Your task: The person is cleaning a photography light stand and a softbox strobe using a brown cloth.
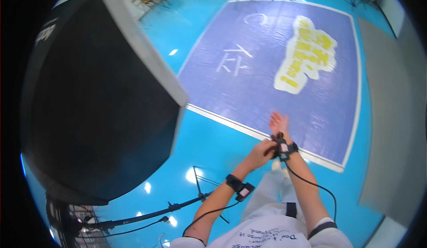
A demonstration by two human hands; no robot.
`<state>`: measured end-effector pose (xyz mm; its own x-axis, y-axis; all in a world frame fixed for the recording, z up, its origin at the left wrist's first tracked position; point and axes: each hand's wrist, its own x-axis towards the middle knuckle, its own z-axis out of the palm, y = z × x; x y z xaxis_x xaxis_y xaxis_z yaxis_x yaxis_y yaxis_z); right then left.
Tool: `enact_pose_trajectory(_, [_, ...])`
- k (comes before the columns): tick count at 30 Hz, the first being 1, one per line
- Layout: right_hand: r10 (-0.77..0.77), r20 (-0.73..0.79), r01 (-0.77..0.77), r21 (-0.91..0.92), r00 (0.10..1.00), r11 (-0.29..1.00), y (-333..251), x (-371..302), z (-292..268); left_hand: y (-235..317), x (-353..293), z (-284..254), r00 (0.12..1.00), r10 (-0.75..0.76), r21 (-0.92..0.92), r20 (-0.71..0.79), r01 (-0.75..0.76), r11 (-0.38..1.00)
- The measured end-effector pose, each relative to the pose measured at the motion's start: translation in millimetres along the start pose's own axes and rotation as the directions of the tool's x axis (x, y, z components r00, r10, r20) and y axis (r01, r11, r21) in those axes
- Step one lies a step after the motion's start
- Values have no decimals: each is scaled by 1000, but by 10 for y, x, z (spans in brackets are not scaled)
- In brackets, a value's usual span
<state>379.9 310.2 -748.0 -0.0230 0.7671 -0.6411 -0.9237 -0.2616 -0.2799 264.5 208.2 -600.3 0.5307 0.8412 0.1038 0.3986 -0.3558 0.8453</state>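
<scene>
Wrist box (283, 150), black, strapped on right forearm (305, 185), long axis roughly along it; left hand (258, 154) just left, fingers curled against it, grip unclear. Right hand (279, 123) empty, fingers loosely spread, over purple floor mat's (213, 88) near edge.

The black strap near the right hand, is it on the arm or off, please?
On: the black strap sits across the right forearm, with the left hand beside it; fastening unclear.
</scene>
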Motion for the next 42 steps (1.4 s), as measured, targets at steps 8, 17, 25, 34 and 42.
enact_pose_trajectory(8, [64, 241, 116, -662, 968, 740, 215, -307, 604, -670, -272, -306, 953, -190, 106, -234, 220, 970])
enact_pose_trajectory(17, [317, 434, 183, -787, 843, 590, 735, -620, 1020, -829, -160, -893, 593, -277, -4, -756, 419, 908])
enact_pose_trajectory(25, [439, 742, 641, -665, 507, 382, 192, -140, 1683, -490, 314, -931, 495, -323, -150, -807, 357, 922])
enact_pose_trajectory(34, [185, 938, 929, -325, 292, 180, -533, -93, 2847, -234, 1210, -1388, 212, -297, -343, -931, -232, 910])
enact_pose_trajectory(42, [82, 992, 967, 73, -96, 244, -680, -967, 4171, 234, 1645, -2088, -34, -294, -135, -955, -835, 534])
